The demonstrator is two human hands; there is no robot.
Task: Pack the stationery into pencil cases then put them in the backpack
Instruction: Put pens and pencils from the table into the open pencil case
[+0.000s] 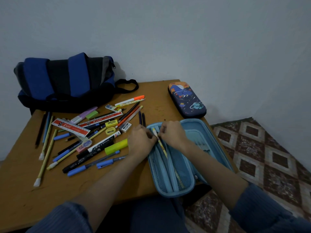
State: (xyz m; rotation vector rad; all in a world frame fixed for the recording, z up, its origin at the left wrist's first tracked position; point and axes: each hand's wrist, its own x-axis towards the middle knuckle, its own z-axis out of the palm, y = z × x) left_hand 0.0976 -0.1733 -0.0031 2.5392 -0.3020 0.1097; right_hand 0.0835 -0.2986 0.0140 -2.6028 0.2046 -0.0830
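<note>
An open light-blue pencil case (188, 165) lies at the table's near right edge, its mesh pocket facing up. A yellow patterned pencil (162, 146) rests on the case's inner straps. My left hand (140, 140) and my right hand (173, 134) meet over its upper end, and both pinch it. A closed dark-blue space-print pencil case (186, 100) sits at the far right. The blue and black backpack (65, 81) lies at the far left. Loose pens, pencils, rulers, erasers and markers (87, 137) are scattered left of the open case.
The wooden table (23, 190) stands against a pale wall. A patterned rug (262, 158) covers the floor to the right. The backpack's strap (127, 85) loops out toward the table's middle.
</note>
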